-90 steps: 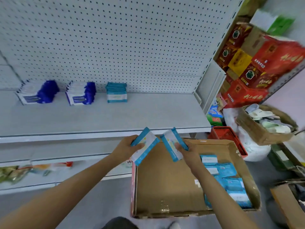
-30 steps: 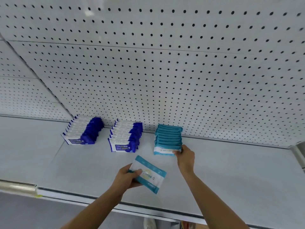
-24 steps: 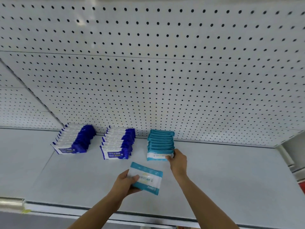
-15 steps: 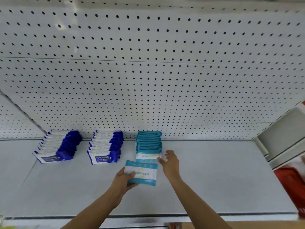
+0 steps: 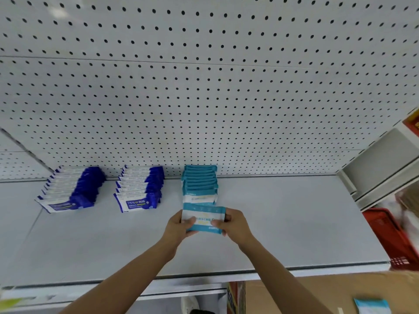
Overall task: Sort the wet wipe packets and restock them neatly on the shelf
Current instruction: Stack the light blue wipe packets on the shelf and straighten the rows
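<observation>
Front of teal row (image 5: 199, 184) on shelf (image 5: 283, 223): teal wet wipe packet (image 5: 204, 219) now gripped by both hands. Right hand (image 5: 233, 225) left row half second ago, joined left hand (image 5: 179, 226) on packet. Likely squaring packet before adding to row. Two blue rows (image 5: 106, 189) untouched.

This is a shop aisle being stocked. A white perforated back panel (image 5: 204, 87) fills the upper frame above a grey metal display shelf (image 5: 283, 223), where identical packets stand in neat facing rows (image 5: 140, 189). A red shopping basket (image 5: 392, 236) sits at right, a cardboard box (image 5: 294, 295) at lower right.
</observation>
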Demonstrator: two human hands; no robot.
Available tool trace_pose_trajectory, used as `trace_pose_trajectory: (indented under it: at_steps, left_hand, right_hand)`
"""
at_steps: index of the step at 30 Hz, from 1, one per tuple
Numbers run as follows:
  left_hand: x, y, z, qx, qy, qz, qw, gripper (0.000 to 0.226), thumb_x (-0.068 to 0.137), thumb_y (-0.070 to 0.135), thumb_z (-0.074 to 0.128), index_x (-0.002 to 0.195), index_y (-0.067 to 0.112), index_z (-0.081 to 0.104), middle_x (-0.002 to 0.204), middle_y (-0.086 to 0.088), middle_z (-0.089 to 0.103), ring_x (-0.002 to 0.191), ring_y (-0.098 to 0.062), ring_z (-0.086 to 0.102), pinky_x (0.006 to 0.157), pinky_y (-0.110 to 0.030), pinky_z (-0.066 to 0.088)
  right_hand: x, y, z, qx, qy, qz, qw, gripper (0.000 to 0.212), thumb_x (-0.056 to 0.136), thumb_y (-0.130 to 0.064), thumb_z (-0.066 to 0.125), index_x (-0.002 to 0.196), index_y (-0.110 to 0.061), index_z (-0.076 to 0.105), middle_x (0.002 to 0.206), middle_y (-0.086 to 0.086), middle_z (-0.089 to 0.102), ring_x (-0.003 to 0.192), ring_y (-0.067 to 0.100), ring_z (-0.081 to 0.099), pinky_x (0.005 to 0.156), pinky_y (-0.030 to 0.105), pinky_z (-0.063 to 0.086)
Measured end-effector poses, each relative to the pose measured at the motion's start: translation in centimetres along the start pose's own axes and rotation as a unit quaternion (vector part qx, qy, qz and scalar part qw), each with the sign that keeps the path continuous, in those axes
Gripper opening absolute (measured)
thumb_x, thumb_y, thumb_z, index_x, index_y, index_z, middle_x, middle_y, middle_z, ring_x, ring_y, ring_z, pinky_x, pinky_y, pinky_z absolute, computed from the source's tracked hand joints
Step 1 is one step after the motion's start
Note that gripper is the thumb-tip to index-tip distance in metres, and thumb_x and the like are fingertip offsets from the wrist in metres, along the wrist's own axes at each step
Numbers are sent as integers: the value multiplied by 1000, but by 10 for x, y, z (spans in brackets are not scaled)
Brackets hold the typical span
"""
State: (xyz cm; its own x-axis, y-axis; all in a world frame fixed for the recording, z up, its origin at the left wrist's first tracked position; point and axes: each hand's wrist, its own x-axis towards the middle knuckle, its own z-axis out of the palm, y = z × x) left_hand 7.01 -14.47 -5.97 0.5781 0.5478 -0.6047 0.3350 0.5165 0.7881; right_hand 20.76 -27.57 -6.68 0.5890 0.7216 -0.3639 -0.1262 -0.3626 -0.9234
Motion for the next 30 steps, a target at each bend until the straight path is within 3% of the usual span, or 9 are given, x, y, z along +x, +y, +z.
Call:
trace_pose_trajectory:
  at_steps: [5,8,10,14,18,21,23,27,30]
  left_hand:
    - [16,-3,-9,124,64,6,990,15,92,14,66,107,12,66,109,-7,71,98,-22,68,75,-26,59]
    - [23,0,-11,133,76,7,988,14,91,14,67,105,12,65,109,-7,71,94,-19,69,73,-25,59]
    - [23,5,-15,180,81,38,980,27,88,17,70,113,20,61,110,1,68,94,-17,68,66,-20,57]
    - [25,21,-18,356,27,134,924,44,83,37,74,122,40,53,107,18,63,92,-9,64,71,-19,54]
    - [28,30,-13,460,10,140,877,32,89,42,65,118,27,61,109,8,67,88,-11,63,69,-20,51]
    - [31,26,-13,297,28,160,941,31,87,28,72,115,20,63,110,-1,71,83,-12,68,67,-21,56]
    - [28,22,-14,143,41,112,983,34,83,16,76,113,13,60,113,-8,69,87,-18,72,70,-32,62]
    - [18,9,-17,9,45,43,998,37,81,12,78,110,9,56,111,-9,66,93,-24,72,75,-38,62]
    - [16,-3,-20,25,30,31,999,34,84,13,75,112,9,56,111,-9,66,93,-25,71,74,-35,62]
  right_hand:
    - [13,8,3,3,21,19,1000,26,80,-8,76,103,-19,70,100,4,75,90,22,72,68,33,61]
    - [21,6,7,-41,23,13,999,27,83,-13,74,109,-17,70,99,1,74,86,20,71,60,25,57]
    - [27,3,8,-71,12,6,997,26,85,-15,71,111,-17,69,99,-2,73,86,16,69,61,18,54]
    - [36,-7,7,-138,-58,-28,988,24,90,-17,65,114,-19,66,108,-8,67,99,14,66,80,22,56]
    - [39,-21,11,-156,-41,-62,985,30,87,-29,70,115,-20,67,110,-9,69,98,9,65,80,20,54]
    - [37,-23,12,-116,46,-64,990,27,80,-30,77,102,-20,66,94,-10,70,84,6,64,73,17,52]
    - [31,-21,13,-65,58,-10,996,30,78,-31,80,101,-20,65,91,-9,70,83,7,67,72,19,55]
    - [15,-11,16,4,14,93,996,19,81,-24,77,97,-19,68,82,-5,73,70,8,68,53,18,44]
    - [7,0,19,33,30,91,995,19,83,-19,75,100,-13,69,86,0,75,79,21,72,57,29,52]
